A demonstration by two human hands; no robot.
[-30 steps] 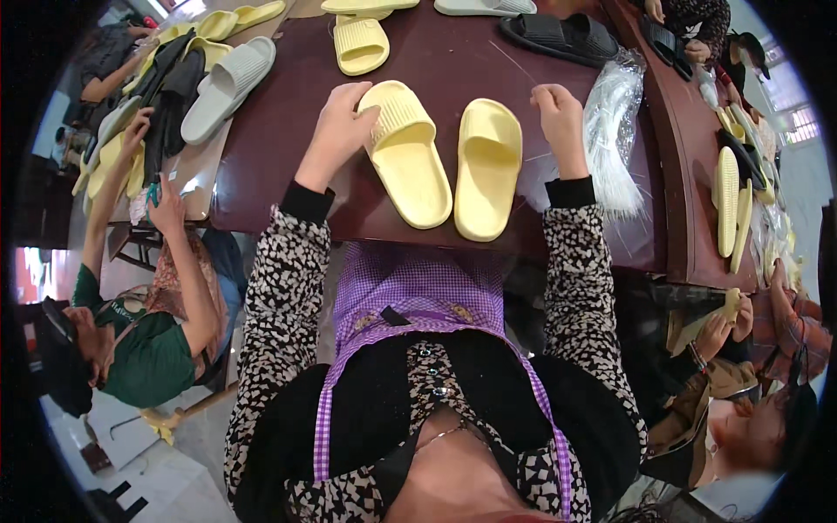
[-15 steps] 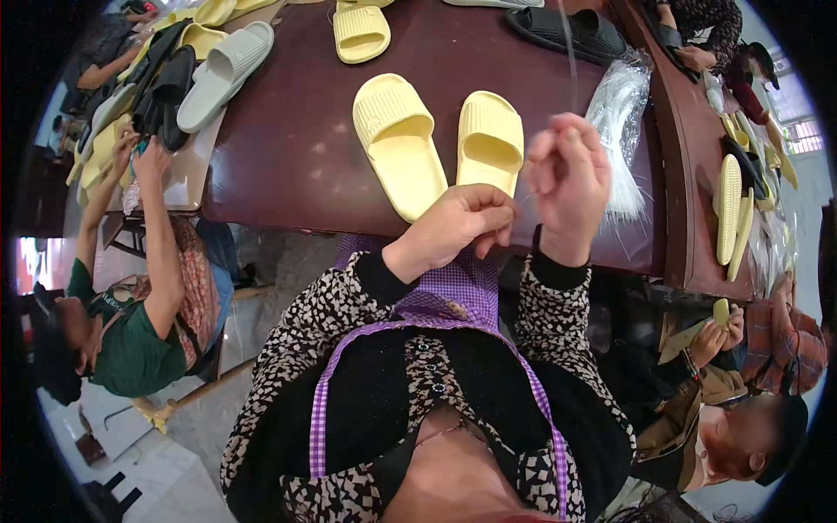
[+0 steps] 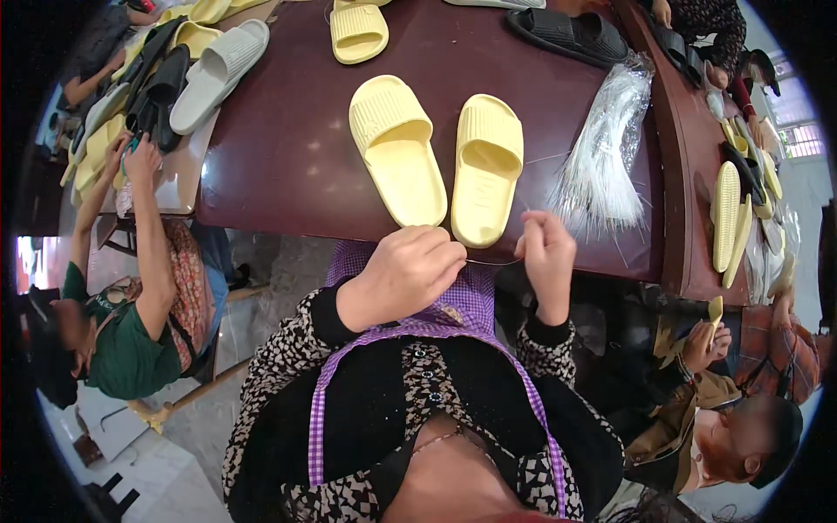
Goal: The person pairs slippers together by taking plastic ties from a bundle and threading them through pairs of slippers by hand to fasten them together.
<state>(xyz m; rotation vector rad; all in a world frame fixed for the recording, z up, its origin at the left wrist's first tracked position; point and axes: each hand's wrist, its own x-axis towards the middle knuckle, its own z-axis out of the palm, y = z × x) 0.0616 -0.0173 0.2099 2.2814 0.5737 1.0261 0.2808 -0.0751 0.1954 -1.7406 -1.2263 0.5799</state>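
My left hand (image 3: 403,275) is closed, its fingers pinching one end of a thin clear strand (image 3: 490,262). My right hand (image 3: 549,261) pinches the same strand, which sags a little between the two hands just in front of the table edge. Close beyond them, a pair of pale yellow slide sandals lies on the table: a left sandal (image 3: 410,183) and a right sandal (image 3: 481,209), apart, toes pointing away. To the right lies a bundle of similar thin clear strands (image 3: 602,174), fanning out of a clear plastic sleeve.
Another yellow slide (image 3: 359,37) lies farther back on the dark red table (image 3: 288,113). Black slides (image 3: 567,37) are at the back right. A grey slide (image 3: 218,78) rests among piled slides at left. Co-workers sit at left and right, one in a green shirt (image 3: 144,349).
My right hand has come down from its raised position beside the right sandal toward the table edge. My left hand has shifted slightly left and nearer, and the strand now spans both hands.
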